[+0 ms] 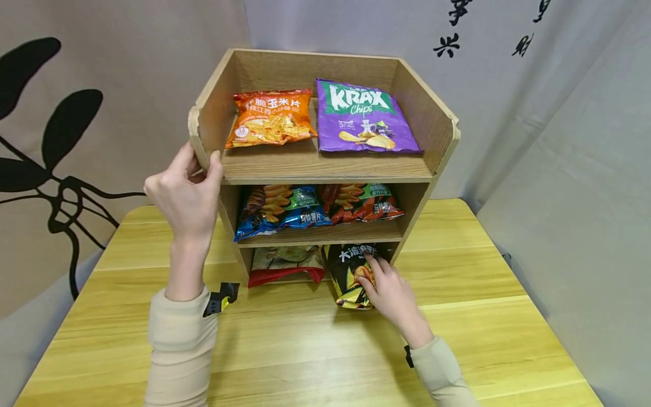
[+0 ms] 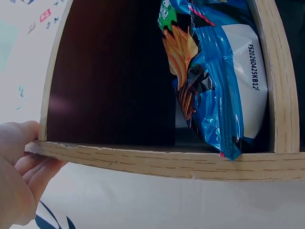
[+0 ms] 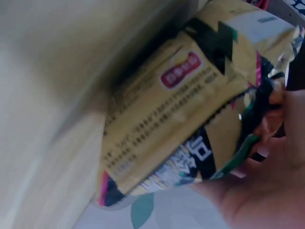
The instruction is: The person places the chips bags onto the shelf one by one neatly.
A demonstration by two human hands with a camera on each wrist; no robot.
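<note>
My left hand point(image 1: 185, 186) pinches the front edge of the left side panel of a wooden shelf point(image 1: 325, 169), thumb on one face and fingers on the other. At the lowest level my right hand point(image 1: 389, 288) holds a black and gold chip bag point(image 1: 351, 274), fingers over its front. The bag's lower end sticks out past the shelf front, tilted toward me. Its gold printed back point(image 3: 167, 109) faces the right wrist camera. Beside it in the same level lies a red and beige snack bag point(image 1: 287, 263).
On the top level sit an orange corn chip bag point(image 1: 272, 118) and a purple Krax chip bag point(image 1: 363, 121). The middle level holds a blue chip bag point(image 1: 285, 209) and a red-brown chip bag point(image 1: 363, 202). The shelf stands on a wooden table point(image 1: 305, 350) before a curtain point(image 1: 325, 25).
</note>
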